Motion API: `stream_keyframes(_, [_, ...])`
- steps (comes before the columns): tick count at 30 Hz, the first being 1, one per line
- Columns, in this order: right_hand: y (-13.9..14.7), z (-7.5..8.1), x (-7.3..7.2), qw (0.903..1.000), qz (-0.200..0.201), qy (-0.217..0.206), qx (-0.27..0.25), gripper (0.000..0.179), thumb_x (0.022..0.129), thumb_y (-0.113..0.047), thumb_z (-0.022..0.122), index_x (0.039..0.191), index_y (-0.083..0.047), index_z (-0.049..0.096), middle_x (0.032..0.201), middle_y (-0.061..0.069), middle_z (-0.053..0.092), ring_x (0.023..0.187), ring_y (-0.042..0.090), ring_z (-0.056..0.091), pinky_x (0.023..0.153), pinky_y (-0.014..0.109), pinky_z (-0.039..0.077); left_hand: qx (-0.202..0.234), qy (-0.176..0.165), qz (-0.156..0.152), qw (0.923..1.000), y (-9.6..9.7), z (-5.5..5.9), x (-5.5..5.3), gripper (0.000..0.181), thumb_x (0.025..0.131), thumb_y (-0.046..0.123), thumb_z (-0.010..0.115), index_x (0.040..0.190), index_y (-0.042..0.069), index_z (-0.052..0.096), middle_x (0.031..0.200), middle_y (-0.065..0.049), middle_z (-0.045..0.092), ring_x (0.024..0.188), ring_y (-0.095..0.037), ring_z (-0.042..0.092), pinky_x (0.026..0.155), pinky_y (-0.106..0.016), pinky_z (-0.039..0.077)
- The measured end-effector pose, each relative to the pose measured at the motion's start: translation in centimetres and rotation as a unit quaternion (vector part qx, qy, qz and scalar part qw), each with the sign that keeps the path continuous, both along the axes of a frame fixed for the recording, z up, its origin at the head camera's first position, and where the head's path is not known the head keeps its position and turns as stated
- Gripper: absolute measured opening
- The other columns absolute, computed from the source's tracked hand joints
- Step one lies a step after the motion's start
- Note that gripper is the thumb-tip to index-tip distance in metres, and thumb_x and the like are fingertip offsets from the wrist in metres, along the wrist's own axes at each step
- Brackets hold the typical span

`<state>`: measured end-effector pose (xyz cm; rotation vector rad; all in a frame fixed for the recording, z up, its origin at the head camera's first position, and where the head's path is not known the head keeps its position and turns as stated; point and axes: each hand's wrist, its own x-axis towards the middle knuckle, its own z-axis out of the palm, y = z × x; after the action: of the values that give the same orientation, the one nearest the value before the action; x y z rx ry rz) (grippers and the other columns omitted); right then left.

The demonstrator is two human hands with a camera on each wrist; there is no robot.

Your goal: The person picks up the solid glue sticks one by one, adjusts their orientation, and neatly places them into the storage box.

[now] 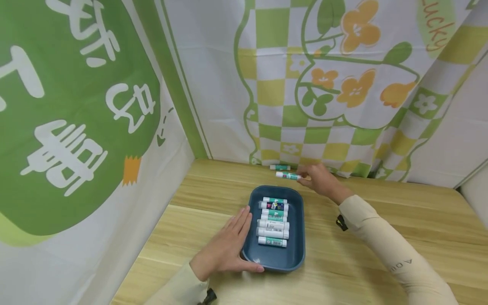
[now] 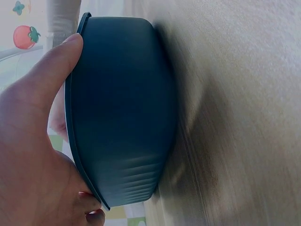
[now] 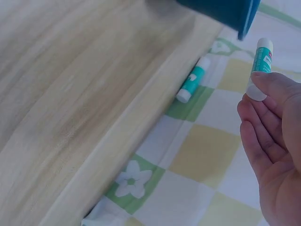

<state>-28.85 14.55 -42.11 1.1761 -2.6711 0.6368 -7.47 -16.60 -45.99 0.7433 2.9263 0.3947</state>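
Note:
My right hand (image 1: pixel 318 180) pinches one end of a glue stick (image 1: pixel 287 175) between thumb and fingers, near the table's back edge. In the right wrist view this glue stick (image 3: pixel 262 63) has a white cap and a green label. A second green-and-white glue stick (image 1: pixel 280 167) lies just behind it, against the curtain. My left hand (image 1: pixel 228 245) rests on the left side and near corner of a dark blue tray (image 1: pixel 295 258), fingers fairly straight along its rim. Inside the tray several glue sticks (image 1: pixel 272 242) lie crosswise in a column, mostly green or white, one with a dark label (image 1: pixel 275 206).
The tray stands on a wooden table (image 1: pixel 343 271). A checked curtain (image 1: pixel 282 93) with flowers hangs right along the table's back edge. To the left is a white cloth wall with a large green print (image 1: pixel 126 63).

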Motion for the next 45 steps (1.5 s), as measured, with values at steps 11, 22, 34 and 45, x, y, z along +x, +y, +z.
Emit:
stream_keyframes(11, [-0.1,0.9,4.2,0.9999,0.008,-0.007,0.011,0.016,0.096,-0.012,0.077,0.109,-0.004,0.080,0.103,0.009,0.080,0.091,0.023,0.074,0.080,0.044,0.064,0.006,-0.006,0.003,1.0000,0.0,-0.1,-0.1,0.140,0.076,0.093,0.061,0.169,0.000,0.011,0.179,-0.017,0.000,0.167,-0.034,0.006,0.134,-0.051,0.021])
stream_keyframes(22, [-0.5,0.6,8.2,0.9993,0.035,-0.013,0.010,0.016,0.094,-0.013,0.080,0.108,-0.005,0.080,0.099,0.005,0.081,0.086,0.013,0.075,0.077,0.039,0.066,0.010,-0.016,0.006,0.9998,0.2,0.2,0.0,0.140,0.077,0.092,0.061,0.169,0.000,0.010,0.179,-0.017,-0.001,0.167,-0.033,0.004,0.135,-0.051,0.020])
stream_keyframes(34, [-1.4,0.1,12.2,0.9945,0.095,-0.036,0.027,0.015,0.092,-0.011,0.082,0.105,-0.006,0.079,0.097,0.004,0.080,0.084,0.011,0.074,0.071,0.028,0.064,0.006,-0.007,0.006,0.9999,0.1,0.1,0.0,0.140,0.077,0.093,0.061,0.169,0.000,0.011,0.179,-0.018,0.000,0.167,-0.035,0.007,0.134,-0.052,0.021])
stream_keyframes(45, [-3.0,-0.9,14.0,0.9852,0.119,-0.113,0.051,0.014,0.092,-0.012,0.082,0.105,-0.007,0.080,0.100,0.003,0.081,0.088,0.007,0.074,0.075,0.023,0.064,0.008,-0.013,0.007,0.9999,0.2,0.1,-0.1,0.139,0.078,0.092,0.061,0.169,0.000,0.011,0.179,-0.017,0.000,0.167,-0.033,0.006,0.135,-0.051,0.021])
